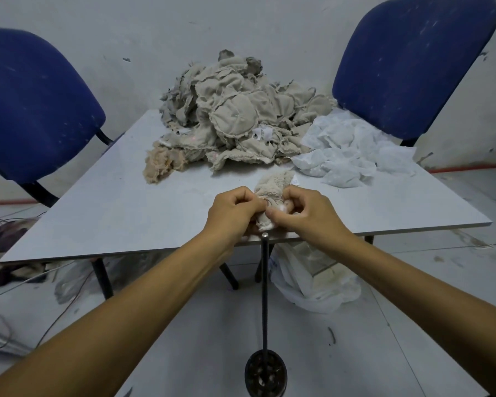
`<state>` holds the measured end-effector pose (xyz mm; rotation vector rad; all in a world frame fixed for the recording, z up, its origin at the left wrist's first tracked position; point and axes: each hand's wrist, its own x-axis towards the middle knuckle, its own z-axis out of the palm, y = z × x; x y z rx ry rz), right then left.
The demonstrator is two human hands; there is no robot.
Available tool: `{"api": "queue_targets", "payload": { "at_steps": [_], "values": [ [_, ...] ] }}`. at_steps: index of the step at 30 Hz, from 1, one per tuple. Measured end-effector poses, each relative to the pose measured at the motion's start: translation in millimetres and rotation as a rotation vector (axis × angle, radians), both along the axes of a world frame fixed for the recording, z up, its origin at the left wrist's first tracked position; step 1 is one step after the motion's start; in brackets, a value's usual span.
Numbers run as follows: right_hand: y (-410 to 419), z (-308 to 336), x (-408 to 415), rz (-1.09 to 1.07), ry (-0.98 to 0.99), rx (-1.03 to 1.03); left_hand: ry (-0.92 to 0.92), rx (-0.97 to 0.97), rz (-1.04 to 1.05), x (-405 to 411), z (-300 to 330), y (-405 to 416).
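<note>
Plush piece (274, 186), pinched between our left hand (235, 209) and right hand (305, 212), both curled tightly on its lower end, sits at the near edge of the table (112, 210). We hold it just above the tip of an upright rod (265, 282), probably to push it inside out; a beige pile (235, 116) lies behind.

Both bare forearms come forward from the lower corners and meet in the middle, with the wrists nearly straight. The left hand (235, 210) shows its back upward; its fingers are curled in and pinch a small beige fluffy fabric piece (273, 183) from the left side. The right hand (305, 211) is also curled and holds the same piece from the right side, its thumb pointing toward the left hand. The two hands nearly touch each other.
</note>
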<state>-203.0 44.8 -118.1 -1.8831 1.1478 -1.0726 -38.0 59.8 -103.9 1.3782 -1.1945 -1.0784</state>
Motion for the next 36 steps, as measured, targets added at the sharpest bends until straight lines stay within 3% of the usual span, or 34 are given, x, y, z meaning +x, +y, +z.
{"api": "queue_targets", "payload": {
  "at_steps": [4, 7, 14, 19, 23, 28, 34, 36],
  "values": [
    [-2, 0, 7, -0.113, 0.019, -0.066, 0.141, -0.025, -0.169, 8, 1, 7],
    [-6, 2, 5, -0.107, 0.009, -0.008, 0.102, -0.062, -0.242, 13, -3, 11],
    [-5, 4, 0, -0.003, -0.077, 0.119, -0.081, -0.194, -0.208, 15, -5, 11],
    [3, 3, -5, 0.185, -0.015, 0.13, 0.022, -0.142, -0.073, 8, -2, 9],
    [1, 1, 1, 0.003, 0.082, -0.006, 0.056, -0.055, -0.004, 2, 0, 3],
    [0, -3, 10, -0.155, 0.085, -0.101, 0.183, -0.005, -0.154, 8, 2, 5],
    [-7, -2, 17, -0.259, 0.124, -0.052, -0.133, -0.138, -0.097, 1, -4, 17],
    [-8, 1, 14, -0.167, 0.014, 0.072, -0.175, -0.156, -0.065, 1, -2, 17]
  ]
}}
